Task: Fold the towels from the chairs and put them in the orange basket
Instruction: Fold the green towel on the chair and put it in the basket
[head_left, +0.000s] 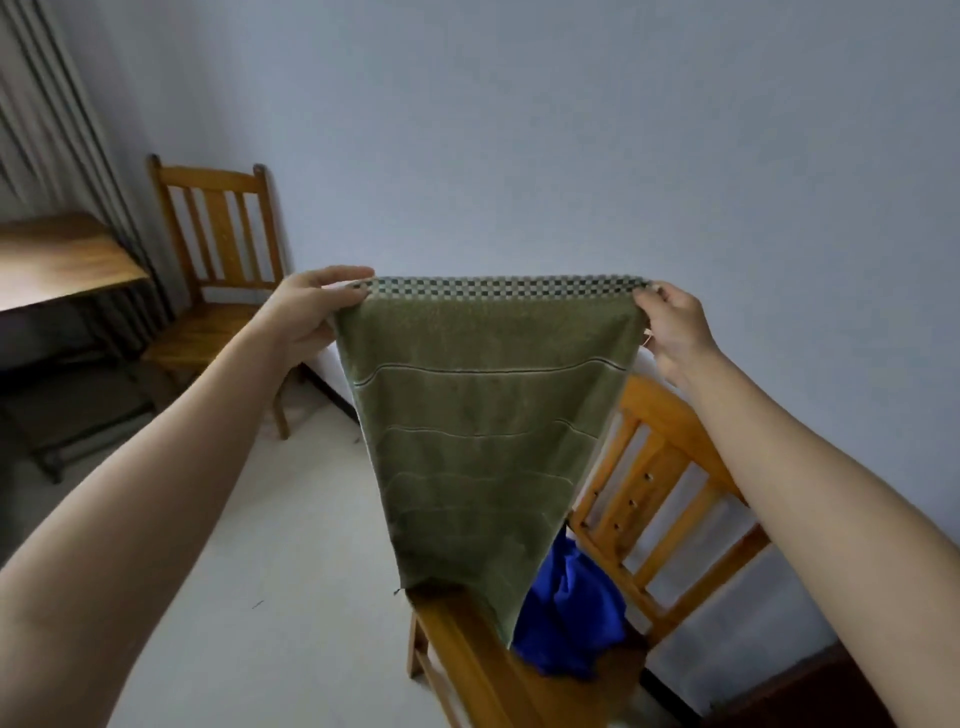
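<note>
Left hand (306, 306), right hand (675, 332) outstretched; pinching green towel (483, 415) corners

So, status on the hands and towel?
Left hand and right hand pinch green towel by top corners. Hangs spread, lower edge at chair. Blue cloth on seat.

left hand (306, 306) and right hand (675, 332) pinched green towel (483, 415) top corners; hung above near chair (660, 499) | blue cloth (566, 618) lay on seat

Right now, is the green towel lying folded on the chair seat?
No: the left hand and right hand hold the green towel up, spread, by its top corners.
</note>
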